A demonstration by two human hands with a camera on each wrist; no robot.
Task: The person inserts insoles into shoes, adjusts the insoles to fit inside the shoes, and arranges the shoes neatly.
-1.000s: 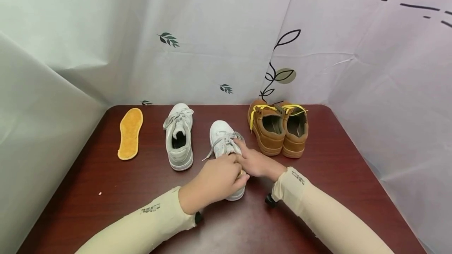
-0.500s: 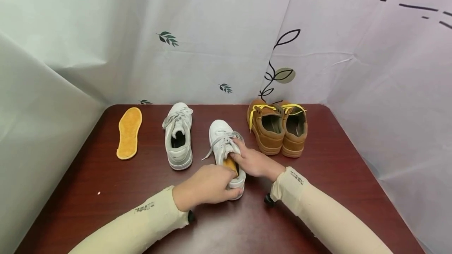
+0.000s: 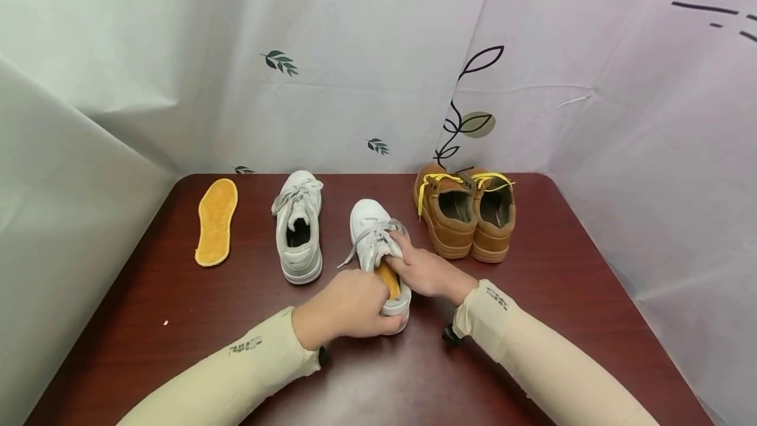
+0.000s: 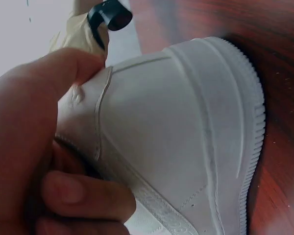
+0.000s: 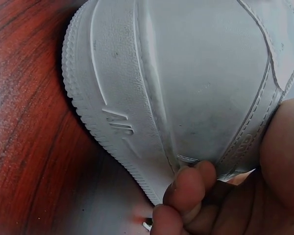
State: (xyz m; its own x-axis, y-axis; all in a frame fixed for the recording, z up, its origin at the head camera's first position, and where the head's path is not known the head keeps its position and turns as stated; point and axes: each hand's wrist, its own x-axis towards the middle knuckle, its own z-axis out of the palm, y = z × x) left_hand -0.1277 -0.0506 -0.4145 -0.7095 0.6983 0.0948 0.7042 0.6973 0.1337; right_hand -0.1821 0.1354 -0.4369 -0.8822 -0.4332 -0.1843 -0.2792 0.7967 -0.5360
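Observation:
A white sneaker (image 3: pixel 368 215) with grey laces stands in the middle of the table, toe pointing away. Inside its opening lies a yellow insole (image 3: pixel 388 279), partly covered by the hands. My left hand (image 3: pixel 350 304) grips the near left rim of the shoe, its thumb over the heel and its fingers curled at the collar. In the left wrist view, the thumb presses the top of the heel (image 4: pixel 152 112). My right hand (image 3: pixel 427 270) holds the sneaker's right side by the tongue, and in the right wrist view its fingertips (image 5: pixel 186 188) touch the outer wall.
A second white sneaker (image 3: pixel 301 261) stands to the left. Beyond it, another yellow insole (image 3: pixel 216 222) lies flat near the table's left edge. A pair of brown shoes (image 3: pixel 452 232) with yellow laces stands at the back right. White curtains (image 3: pixel 355 51) surround the dark red table (image 3: pixel 532 281).
My left hand has moved left from over the shoe's opening to its left rim, and the yellow insole inside has come into view. My right hand has stayed in place.

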